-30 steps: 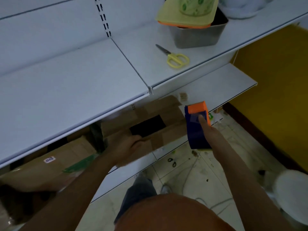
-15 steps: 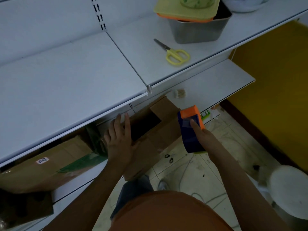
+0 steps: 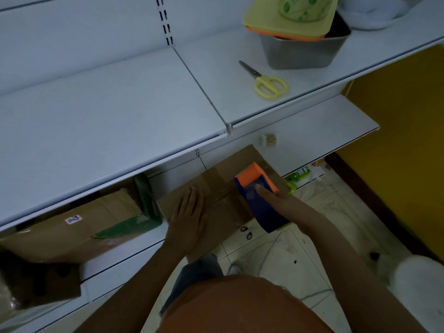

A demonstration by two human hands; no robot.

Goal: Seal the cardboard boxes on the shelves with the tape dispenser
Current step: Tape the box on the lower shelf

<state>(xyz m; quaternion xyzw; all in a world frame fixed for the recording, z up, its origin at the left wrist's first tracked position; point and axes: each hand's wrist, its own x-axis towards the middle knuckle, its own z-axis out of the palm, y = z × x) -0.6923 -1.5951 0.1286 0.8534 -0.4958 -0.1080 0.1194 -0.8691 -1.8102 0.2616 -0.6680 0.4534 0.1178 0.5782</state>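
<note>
A brown cardboard box (image 3: 223, 188) sits on the lower white shelf, its front part sticking out past the shelf edge, its top flaps folded down flat. My left hand (image 3: 188, 219) lies flat on the flaps with fingers spread, pressing them. My right hand (image 3: 280, 200) grips a blue tape dispenser (image 3: 260, 200) with an orange front, whose orange end rests on the box top near the right side of the seam. A second cardboard box (image 3: 72, 231) with a white sticker and green tape lies further left on the same shelf.
The upper white shelf (image 3: 108, 111) overhangs the boxes. On it lie yellow-handled scissors (image 3: 266, 81) and a grey bin (image 3: 305, 50) with a green lid. A dark cardboard piece (image 3: 40, 280) is at lower left. Tiled floor and a yellow wall (image 3: 406, 140) are to the right.
The box flaps, open a second ago, are now folded shut. My left hand moved from the box front onto the flaps. My right hand brought the dispenser down onto the box top.
</note>
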